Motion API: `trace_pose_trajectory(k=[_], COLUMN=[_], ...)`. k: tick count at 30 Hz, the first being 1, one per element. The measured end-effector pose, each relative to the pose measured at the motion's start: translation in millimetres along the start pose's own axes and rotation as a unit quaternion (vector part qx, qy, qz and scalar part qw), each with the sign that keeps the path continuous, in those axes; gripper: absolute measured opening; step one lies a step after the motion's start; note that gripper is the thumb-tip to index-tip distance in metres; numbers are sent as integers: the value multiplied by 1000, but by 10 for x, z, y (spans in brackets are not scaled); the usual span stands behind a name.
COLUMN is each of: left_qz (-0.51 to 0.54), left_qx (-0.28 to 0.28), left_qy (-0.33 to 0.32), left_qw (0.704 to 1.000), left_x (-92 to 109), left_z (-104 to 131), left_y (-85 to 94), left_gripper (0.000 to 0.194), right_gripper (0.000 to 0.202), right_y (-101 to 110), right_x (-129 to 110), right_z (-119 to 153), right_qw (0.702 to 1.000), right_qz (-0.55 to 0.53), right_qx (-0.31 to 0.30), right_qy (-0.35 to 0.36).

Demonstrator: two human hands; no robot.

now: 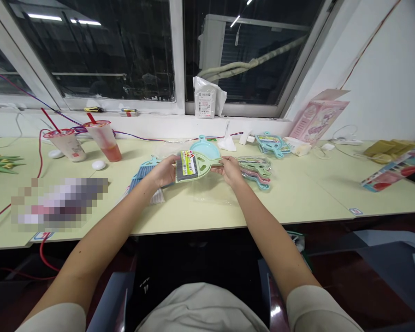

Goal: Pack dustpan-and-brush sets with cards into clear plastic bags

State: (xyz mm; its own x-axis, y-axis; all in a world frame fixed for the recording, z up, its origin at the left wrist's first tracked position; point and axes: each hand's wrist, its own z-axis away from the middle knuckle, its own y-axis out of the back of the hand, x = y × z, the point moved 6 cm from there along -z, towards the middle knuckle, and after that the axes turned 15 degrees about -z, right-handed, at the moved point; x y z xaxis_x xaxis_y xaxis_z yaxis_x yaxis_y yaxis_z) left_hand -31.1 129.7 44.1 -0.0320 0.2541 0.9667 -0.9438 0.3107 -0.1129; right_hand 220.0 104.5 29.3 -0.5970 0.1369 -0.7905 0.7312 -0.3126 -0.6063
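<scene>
A green dustpan and brush set (202, 167) with a grey-bristled brush and a yellow-green label is held up over the table. My left hand (166, 172) grips its wide end on the left, and my right hand (230, 170) grips its handle. Behind it lies a light blue dustpan (205, 149). Blue brushes (143, 173) lie beside and partly under my left hand. Just right of my right hand is a pile of bagged sets (259, 171) in green, pink and blue. Clear plastic film (210, 191) lies below the held set.
Two cups with red straws (67, 145) stand at the left, near small white round objects (98, 165). Blue packed sets (272, 145), a pink box (318, 117) and a colourful package (394, 168) are to the right. A white packet (207, 99) stands on the sill.
</scene>
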Motion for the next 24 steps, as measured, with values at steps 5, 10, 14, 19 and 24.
trace_pose_trajectory(k=[5, 10, 14, 19, 24], left_qz=[-1, -15, 2, -1, 4], left_qx=[0, 2, 3, 50, 60], left_qy=[12, 14, 20, -1, -1], left_qw=[1000, 1000, 1000, 999, 998], left_x=[-156, -175, -183, -172, -179], left_z=[-21, -52, -48, -21, -30], left_y=[-141, -102, -111, -110, -113], left_gripper=[38, 43, 32, 43, 43], right_gripper=[27, 28, 27, 27, 27], right_y=[-13, -26, -48, -50, -47], right_x=[91, 111, 101, 105, 113], right_z=[-2, -6, 16, 22, 11], right_qw=[1000, 1000, 1000, 1000, 1000], right_qz=[3, 2, -1, 2, 0], right_qx=[-11, -15, -19, -17, -20], right_qy=[-5, -13, -12, -10, -12])
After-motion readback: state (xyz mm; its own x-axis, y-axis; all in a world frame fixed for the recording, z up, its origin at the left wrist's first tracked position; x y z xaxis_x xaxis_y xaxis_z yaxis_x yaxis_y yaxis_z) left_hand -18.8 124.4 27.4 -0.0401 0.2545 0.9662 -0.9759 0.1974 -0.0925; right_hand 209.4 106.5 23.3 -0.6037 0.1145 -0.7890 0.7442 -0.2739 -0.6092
